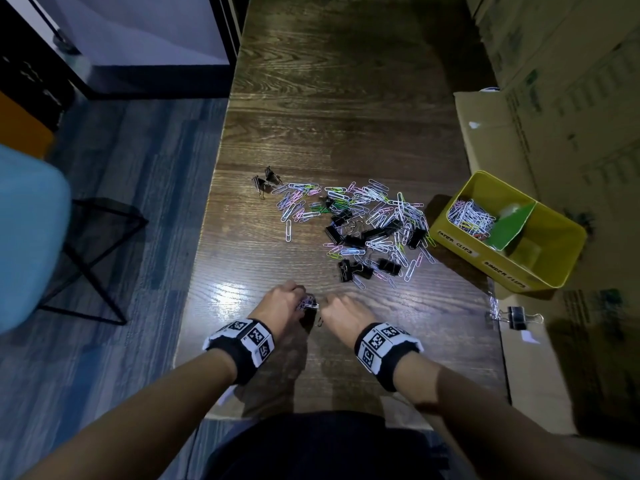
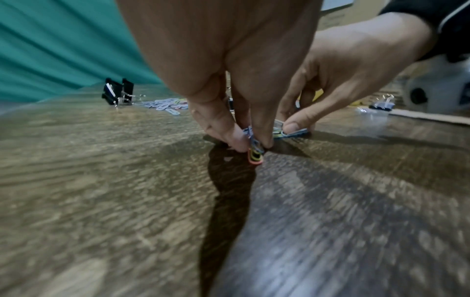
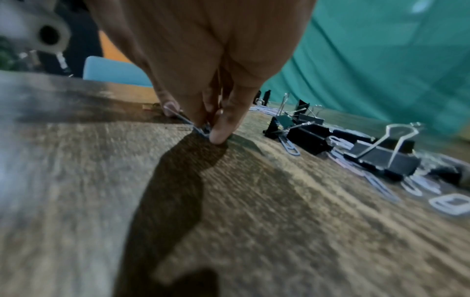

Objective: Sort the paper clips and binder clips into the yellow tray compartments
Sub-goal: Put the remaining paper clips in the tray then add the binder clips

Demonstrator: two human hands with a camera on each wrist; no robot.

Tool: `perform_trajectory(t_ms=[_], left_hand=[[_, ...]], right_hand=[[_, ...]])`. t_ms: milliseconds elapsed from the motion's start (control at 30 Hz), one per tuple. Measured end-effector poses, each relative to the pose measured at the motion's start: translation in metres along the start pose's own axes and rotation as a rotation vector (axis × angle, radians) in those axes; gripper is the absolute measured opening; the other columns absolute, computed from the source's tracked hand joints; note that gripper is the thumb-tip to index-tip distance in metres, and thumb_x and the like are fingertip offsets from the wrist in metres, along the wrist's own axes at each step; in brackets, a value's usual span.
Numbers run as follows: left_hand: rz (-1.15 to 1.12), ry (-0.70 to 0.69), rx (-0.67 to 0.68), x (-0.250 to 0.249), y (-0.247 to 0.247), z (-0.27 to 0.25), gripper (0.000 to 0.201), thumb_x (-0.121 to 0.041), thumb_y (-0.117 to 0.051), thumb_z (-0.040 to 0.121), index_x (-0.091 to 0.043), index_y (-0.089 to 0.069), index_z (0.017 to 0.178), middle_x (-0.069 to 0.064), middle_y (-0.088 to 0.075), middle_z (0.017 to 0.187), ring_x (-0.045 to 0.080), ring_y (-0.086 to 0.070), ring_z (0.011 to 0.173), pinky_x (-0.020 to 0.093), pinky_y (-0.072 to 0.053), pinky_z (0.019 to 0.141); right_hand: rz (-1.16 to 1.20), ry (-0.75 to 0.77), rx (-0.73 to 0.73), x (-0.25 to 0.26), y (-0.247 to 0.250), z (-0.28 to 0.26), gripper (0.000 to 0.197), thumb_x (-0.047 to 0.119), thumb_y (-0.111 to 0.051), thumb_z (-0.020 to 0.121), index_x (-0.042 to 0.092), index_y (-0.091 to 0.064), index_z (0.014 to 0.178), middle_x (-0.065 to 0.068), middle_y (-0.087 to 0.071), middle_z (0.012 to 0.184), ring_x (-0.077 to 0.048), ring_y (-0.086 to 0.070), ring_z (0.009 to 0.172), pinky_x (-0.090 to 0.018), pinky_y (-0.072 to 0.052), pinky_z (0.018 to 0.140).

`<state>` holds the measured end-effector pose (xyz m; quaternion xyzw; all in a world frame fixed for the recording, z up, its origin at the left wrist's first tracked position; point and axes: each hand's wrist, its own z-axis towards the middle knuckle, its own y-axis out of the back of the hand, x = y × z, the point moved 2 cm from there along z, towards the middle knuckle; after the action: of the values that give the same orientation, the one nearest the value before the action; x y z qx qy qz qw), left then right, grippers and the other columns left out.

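Wood-grain tabletop (image 1: 346, 116) near the front edge, and a small bunch of paper clips (image 2: 255, 153) is pinched upright by the left hand (image 1: 282, 303), while a flat bundle (image 2: 292, 133) just beside it is pinched by the right hand (image 1: 343, 313). Both hands are clenched on clips. The yellow tray (image 1: 554, 271) is seen forward and to the right, nearer the right hand. Paper clips (image 1: 469, 216) are held in 1 compartment; the other's contents cannot be made out. The mixed pile (image 1: 363, 226) is left between.
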<state>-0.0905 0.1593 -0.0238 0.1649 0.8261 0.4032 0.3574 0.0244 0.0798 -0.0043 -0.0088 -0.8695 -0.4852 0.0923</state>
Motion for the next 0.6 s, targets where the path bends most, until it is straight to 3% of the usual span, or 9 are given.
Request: perform_trajectory(t_ms=[167, 300, 467, 600], left_hand=[[-0.002, 0.027, -0.054, 0.001, 0.000, 0.002, 0.035, -0.014, -0.066, 0.080, -0.012, -0.062, 0.115, 0.007, -0.061, 0.110, 0.028, -0.060, 0.100, 0.030, -0.043, 0.087], [-0.032, 0.043, -0.071, 0.001, 0.003, 0.005, 0.029, -0.019, -0.067, 0.080, -0.011, -0.065, 0.109, 0.008, -0.063, 0.109, 0.028, -0.059, 0.100, 0.029, -0.042, 0.086], [0.003, 0.065, -0.085, -0.007, 0.006, 0.004, 0.024, -0.010, -0.060, 0.080, -0.012, -0.066, 0.103, 0.011, -0.063, 0.104, 0.031, -0.059, 0.097, 0.031, -0.043, 0.083], [0.189, 0.146, -0.010, -0.011, 0.001, 0.008, 0.032, -0.014, -0.050, 0.084, -0.010, -0.057, 0.115, 0.012, -0.058, 0.114, 0.032, -0.056, 0.105, 0.033, -0.041, 0.089]], right_hand=[[0.040, -0.087, -0.062, -0.005, -0.008, 0.008, 0.034, -0.010, -0.037, 0.090, -0.007, -0.048, 0.121, -0.025, -0.056, 0.117, -0.038, -0.062, 0.101, -0.044, -0.053, 0.079], [0.071, -0.098, -0.113, -0.008, -0.019, 0.010, 0.034, -0.006, -0.029, 0.092, -0.006, -0.043, 0.123, -0.025, -0.050, 0.120, -0.037, -0.053, 0.110, -0.044, -0.047, 0.090], [0.120, -0.074, -0.170, -0.008, -0.026, 0.007, 0.030, -0.006, -0.033, 0.094, -0.005, -0.043, 0.122, -0.024, -0.050, 0.121, -0.037, -0.050, 0.114, -0.041, -0.043, 0.096], [0.200, -0.076, -0.175, -0.015, -0.031, 0.003, 0.034, -0.009, -0.040, 0.090, -0.001, -0.045, 0.122, -0.025, -0.051, 0.127, -0.035, -0.051, 0.119, -0.040, -0.042, 0.101]])
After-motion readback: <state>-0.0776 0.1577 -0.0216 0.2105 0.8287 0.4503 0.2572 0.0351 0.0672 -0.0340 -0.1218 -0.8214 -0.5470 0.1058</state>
